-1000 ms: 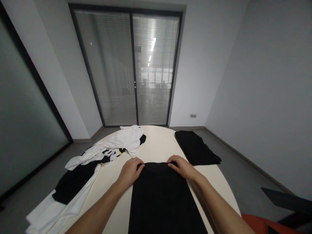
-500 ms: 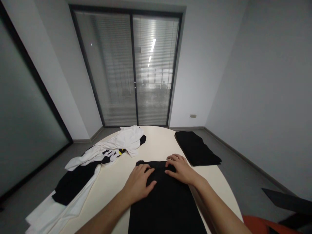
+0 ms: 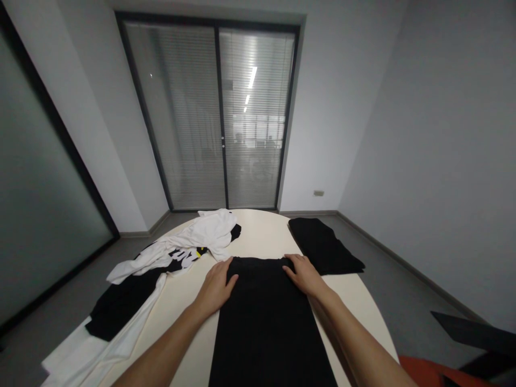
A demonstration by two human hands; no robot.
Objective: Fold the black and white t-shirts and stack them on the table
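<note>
A long black garment (image 3: 270, 317), laid out flat and narrow, runs from the near edge of the view up the middle of the table; what kind of clothing it is I cannot tell. My left hand (image 3: 215, 285) rests at its far left corner, fingers stretched along the edge and thumb apart on the cloth. At the far right corner lies my right hand (image 3: 304, 273), its fingers over the edge and its thumb spread on the fabric. The far edge between both hands is nearly straight. Both palms face down, their undersides hidden.
A folded black garment (image 3: 324, 247) lies at the table's right rim. Along the left side is a loose heap of white clothing (image 3: 193, 234) and black clothing (image 3: 124, 301). The pale round table (image 3: 262, 231) stands before glass doors (image 3: 253, 177). A red chair (image 3: 423, 371) is at lower right.
My hands have moved apart, the left one outward to the left edge, the right one slightly right. The garment's bunched far edge now looks smoother, wider and farther forward.
</note>
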